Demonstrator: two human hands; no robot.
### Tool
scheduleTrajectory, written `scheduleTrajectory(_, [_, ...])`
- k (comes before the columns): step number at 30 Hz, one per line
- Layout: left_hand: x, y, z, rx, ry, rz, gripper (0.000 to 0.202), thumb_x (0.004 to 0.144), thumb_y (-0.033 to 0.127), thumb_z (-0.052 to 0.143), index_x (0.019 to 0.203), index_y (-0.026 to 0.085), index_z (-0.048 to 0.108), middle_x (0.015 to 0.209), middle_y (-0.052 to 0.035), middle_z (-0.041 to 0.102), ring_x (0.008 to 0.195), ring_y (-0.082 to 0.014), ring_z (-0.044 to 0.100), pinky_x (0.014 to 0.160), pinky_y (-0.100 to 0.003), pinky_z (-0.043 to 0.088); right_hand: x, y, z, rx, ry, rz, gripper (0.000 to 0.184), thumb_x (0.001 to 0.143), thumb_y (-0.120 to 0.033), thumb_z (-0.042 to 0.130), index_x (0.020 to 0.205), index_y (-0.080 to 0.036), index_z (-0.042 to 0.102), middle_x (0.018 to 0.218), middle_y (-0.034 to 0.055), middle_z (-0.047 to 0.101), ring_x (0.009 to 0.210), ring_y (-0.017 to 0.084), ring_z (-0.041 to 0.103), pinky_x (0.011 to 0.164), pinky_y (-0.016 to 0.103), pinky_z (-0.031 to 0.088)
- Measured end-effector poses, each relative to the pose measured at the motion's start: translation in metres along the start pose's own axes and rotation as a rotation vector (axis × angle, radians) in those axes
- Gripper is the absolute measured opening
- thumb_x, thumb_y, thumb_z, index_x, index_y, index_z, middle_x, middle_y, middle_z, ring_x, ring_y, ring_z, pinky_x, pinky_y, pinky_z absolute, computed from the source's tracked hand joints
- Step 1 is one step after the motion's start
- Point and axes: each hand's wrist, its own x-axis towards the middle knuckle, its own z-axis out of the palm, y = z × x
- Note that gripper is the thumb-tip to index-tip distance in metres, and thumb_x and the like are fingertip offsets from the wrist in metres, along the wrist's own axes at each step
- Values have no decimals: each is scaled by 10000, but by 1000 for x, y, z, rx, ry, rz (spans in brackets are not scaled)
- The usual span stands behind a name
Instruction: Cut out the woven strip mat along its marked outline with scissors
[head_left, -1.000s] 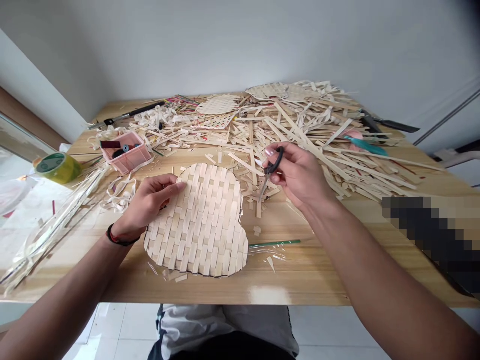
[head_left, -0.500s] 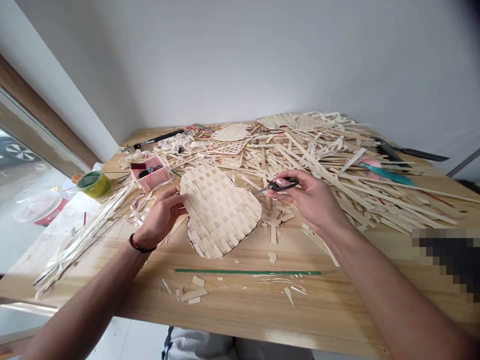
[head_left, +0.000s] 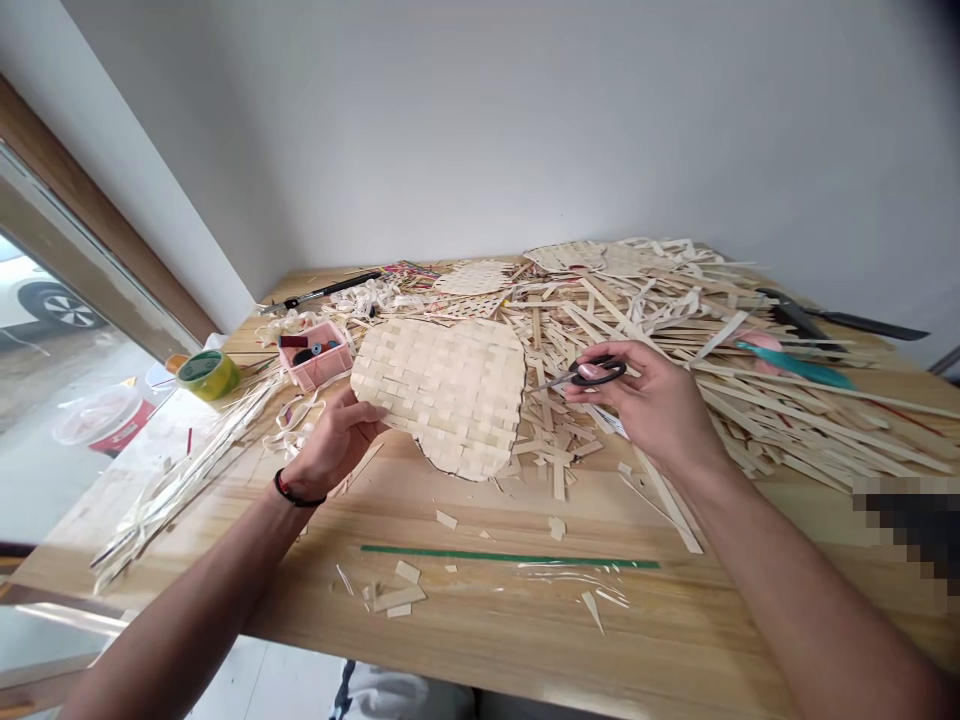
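Observation:
A woven piece of pale flat strips (head_left: 442, 390), with rounded lobes and a dark line along part of its edge, is held above the table by my left hand (head_left: 341, 440), which pinches its lower left edge. My right hand (head_left: 645, 400) grips small scissors (head_left: 596, 371) with black handles. Their thin blades point left and the tip lies close to the woven piece's right edge; whether it touches, I cannot tell. Below lies a green strip (head_left: 510, 557) with small cut scraps (head_left: 400, 597) near it.
A pink basket (head_left: 319, 358) holding thread spools and a roll of yellow-green tape (head_left: 208, 375) stand at the left. Loose pale strips (head_left: 787, 420) pile up at the back and right, near a large dark blade (head_left: 874, 325). More woven pieces (head_left: 474, 277) lie at the back.
The woven piece has been turned in my left hand, and a lobe now points down. A small scrap now lies on the table below it. The scissors stay at its right side.

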Motion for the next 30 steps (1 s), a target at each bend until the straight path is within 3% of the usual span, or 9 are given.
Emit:
scheduleTrajectory(5, [-3,2,5,-34,-3,19,515,646,82,837,1147,196,797,1046,-43,842,1032,-213,778,893,-278,627,-2,0,4,-23,-65,6,410,723,-524,940,976,-268,744,933,59,766,820,304,807,873,539,706])
scheduleTrajectory(11, [-3,2,6,-72,9,-4,360,675,69,852,1014,185,823,1078,-36,848,973,-164,773,844,-230,625,-13,-10,16,201,-202,66,378,704,-350,947,1043,-265,803,1039,44,791,931,242,791,956,456,679])
scheduleTrajectory(16, [-3,-5,4,-46,-1,-6,371,722,103,876,1077,200,826,1192,-47,840,1092,-200,780,930,-270,626,-32,-20,35,461,-411,214,415,749,-505,937,1047,-246,810,1014,60,782,891,226,737,775,390,669])
scheduleTrajectory(18, [-6,-6,5,-22,-23,-26,372,737,126,895,1092,205,821,1238,-50,830,1157,-222,769,976,-290,616,-37,-20,41,412,-382,251,457,755,-558,945,1037,-230,799,1002,68,777,860,222,715,704,361,638])
scheduleTrajectory(22, [-10,-2,6,22,-149,-115,388,775,223,922,1148,191,819,1308,-89,805,1242,-275,738,1048,-359,609,-36,-21,40,341,-224,260,481,685,-510,1002,994,-195,809,1003,79,779,860,203,681,692,312,576])
scheduleTrajectory(24, [-9,3,5,44,-176,-117,388,807,308,917,1161,191,810,1262,-94,804,1167,-276,747,985,-378,630,-31,-23,32,340,-226,270,465,653,-488,1009,953,-191,816,944,66,768,804,189,658,655,301,543])
scheduleTrajectory(26, [-8,5,3,75,-132,-70,364,832,377,909,1140,215,800,1168,-67,801,1039,-243,748,875,-347,632,-26,-24,23,322,-259,272,432,641,-478,1004,904,-193,814,868,47,743,744,173,626,606,286,501])
scheduleTrajectory(30, [-10,5,3,256,-112,-16,305,893,481,874,1039,225,796,1008,-36,774,889,-201,694,761,-277,554,-24,-25,15,276,-382,294,390,671,-472,985,892,-200,815,835,44,742,718,171,626,601,283,499])
